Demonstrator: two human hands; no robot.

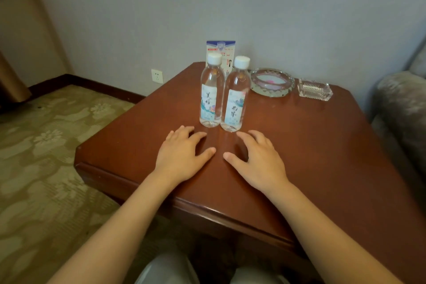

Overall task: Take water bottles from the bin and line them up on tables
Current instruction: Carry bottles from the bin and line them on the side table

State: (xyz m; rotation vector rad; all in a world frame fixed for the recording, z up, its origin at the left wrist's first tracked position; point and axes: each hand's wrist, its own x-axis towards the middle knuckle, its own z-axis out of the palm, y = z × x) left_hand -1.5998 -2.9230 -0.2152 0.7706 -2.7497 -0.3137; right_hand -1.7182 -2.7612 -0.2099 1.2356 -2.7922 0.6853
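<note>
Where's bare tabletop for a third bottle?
Bare wood left of the left bottle, out to the table edge. Wider bare patch right of the right bottle, in front of the ashtray and glass box. Crowded: the back, with the card. The left hand and right hand fill the strip before the bottles.

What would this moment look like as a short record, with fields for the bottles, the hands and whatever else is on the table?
bottles: left bottle and right bottle, upright, side by side, white caps on
hands: left hand and right hand, both open, holding nothing, just in front of the bottles
surface: brown wooden table
behind bottles: printed card standing by the wall
right of bottles: glass ashtray, then a clear glass holder
bin: not in view
</note>
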